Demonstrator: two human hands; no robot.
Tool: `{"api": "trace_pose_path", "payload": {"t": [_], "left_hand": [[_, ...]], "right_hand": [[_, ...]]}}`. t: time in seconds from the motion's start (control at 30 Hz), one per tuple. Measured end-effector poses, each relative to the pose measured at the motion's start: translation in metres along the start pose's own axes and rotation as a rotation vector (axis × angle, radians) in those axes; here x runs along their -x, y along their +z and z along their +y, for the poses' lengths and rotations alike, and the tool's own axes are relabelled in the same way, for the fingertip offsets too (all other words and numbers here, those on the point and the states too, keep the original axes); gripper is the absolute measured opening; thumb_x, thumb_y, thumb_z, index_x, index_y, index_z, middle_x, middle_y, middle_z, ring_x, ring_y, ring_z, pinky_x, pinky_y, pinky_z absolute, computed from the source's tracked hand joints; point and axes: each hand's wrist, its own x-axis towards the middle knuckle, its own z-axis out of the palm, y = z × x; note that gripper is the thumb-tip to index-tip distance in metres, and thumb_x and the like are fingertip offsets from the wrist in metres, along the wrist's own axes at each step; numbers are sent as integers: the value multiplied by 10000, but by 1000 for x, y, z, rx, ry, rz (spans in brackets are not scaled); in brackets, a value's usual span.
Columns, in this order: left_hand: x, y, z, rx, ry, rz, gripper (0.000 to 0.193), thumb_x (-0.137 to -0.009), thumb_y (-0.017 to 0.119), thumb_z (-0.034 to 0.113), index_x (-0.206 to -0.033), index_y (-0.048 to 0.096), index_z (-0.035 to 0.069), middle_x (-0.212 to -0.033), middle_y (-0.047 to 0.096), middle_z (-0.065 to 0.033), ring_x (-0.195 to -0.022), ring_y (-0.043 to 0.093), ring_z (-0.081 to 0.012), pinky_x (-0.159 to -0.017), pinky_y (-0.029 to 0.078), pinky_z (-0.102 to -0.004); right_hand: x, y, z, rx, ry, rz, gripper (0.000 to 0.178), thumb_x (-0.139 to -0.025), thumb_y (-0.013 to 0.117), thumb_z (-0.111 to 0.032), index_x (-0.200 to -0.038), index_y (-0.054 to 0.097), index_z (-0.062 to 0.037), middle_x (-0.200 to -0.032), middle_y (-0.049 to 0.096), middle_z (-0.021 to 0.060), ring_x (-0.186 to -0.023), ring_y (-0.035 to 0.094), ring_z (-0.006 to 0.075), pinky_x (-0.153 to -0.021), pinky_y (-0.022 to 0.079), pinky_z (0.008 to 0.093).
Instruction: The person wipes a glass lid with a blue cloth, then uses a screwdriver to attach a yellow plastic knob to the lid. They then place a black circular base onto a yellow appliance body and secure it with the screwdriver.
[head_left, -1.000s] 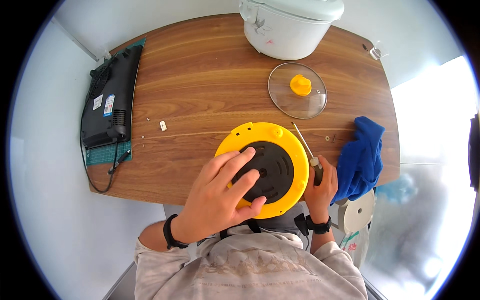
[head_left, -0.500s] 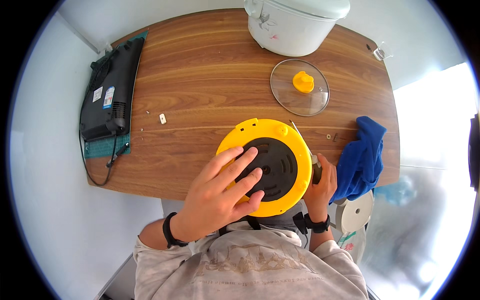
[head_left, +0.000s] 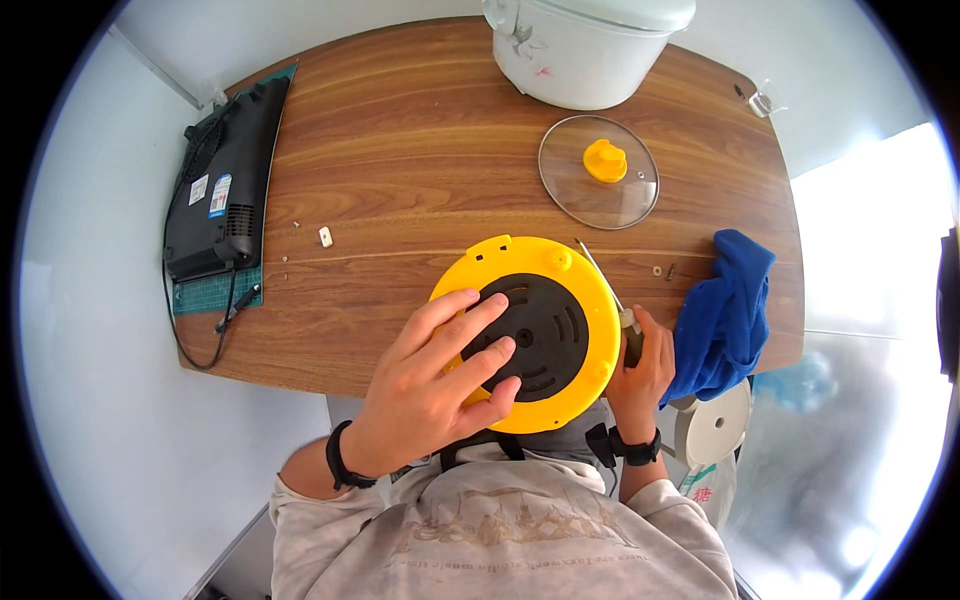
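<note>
A round yellow appliance base with a black slotted centre plate [head_left: 545,372] is at the table's front edge, close to my body. My left hand [head_left: 425,385] lies across its left side, fingers spread, fingertips on the black plate. At the base's right edge, my right hand [head_left: 645,365] is closed around the handle of a screwdriver [head_left: 601,272]. The screwdriver's thin metal shaft points away and to the left, its tip beyond the base's far right edge. Part of the handle is hidden by my fingers.
A glass lid with a yellow knob [head_left: 604,162] lies beyond the base, before a white pot [head_left: 585,60]. A blue cloth [head_left: 722,315] sits right, near small hardware [head_left: 664,271]. At left are a black appliance [head_left: 225,185] on a green mat and a white piece [head_left: 325,237].
The yellow base and my left hand have shifted very slightly left in view. My right hand keeps its hold on the screwdriver, almost unmoved.
</note>
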Motion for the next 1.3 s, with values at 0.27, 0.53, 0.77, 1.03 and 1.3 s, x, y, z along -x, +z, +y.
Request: {"api": "trace_pose_path", "payload": {"t": [0.27, 0.53, 0.77, 1.03, 1.3], "left_hand": [[3, 2, -2, 20, 22, 6, 201, -781, 785, 197, -955, 760, 101, -1251, 682, -79, -1211, 556, -340, -944, 523, -416], [5, 3, 1, 43, 19, 9, 188, -791, 782, 182, -957, 757, 98, -1234, 690, -76, -1211, 555, -349, -957, 519, -419], [1, -16, 11, 87, -10, -99, 239, -852, 725, 162, -1064, 730, 52, -1343, 618, -146, -1261, 536, -364, -1031, 477, -451], [-19, -20, -70, 776, -341, -172, 534, -1019, 590, 339, -1444, 496, 29, -1498, 479, -148, -1409, 427, -278, -1116, 405, -391], [12, -13, -75, 949, -454, -332, 695, -1024, 560, 441, -1531, 331, 24, -1474, 471, -180, -1370, 462, -277, -1091, 442, -385]], "right_hand": [[1, 2, 0, -3, 0, 4, 344, -816, 718, -7, -1151, 646, -30, -976, 690, 142, -855, 650, 302, -747, 524, 369], [3, 1, -2, -33, 36, 8, 334, -842, 697, 6, -1169, 634, -10, -966, 681, 158, -860, 650, 309, -747, 524, 368], [5, -3, 1, -167, 148, 79, 329, -938, 653, -65, -1251, 564, -15, -1042, 650, 158, -863, 638, 288, -787, 514, 334], [7, -38, -38, -1120, 619, -224, 527, -881, 787, -220, -1234, 416, -92, -867, 558, 2, -705, 532, 58, -625, 421, 176], [-8, -40, -53, -1199, 642, -322, 444, -929, 738, -214, -1224, 432, -84, -828, 583, 19, -637, 572, 63, -557, 470, 190]]}}
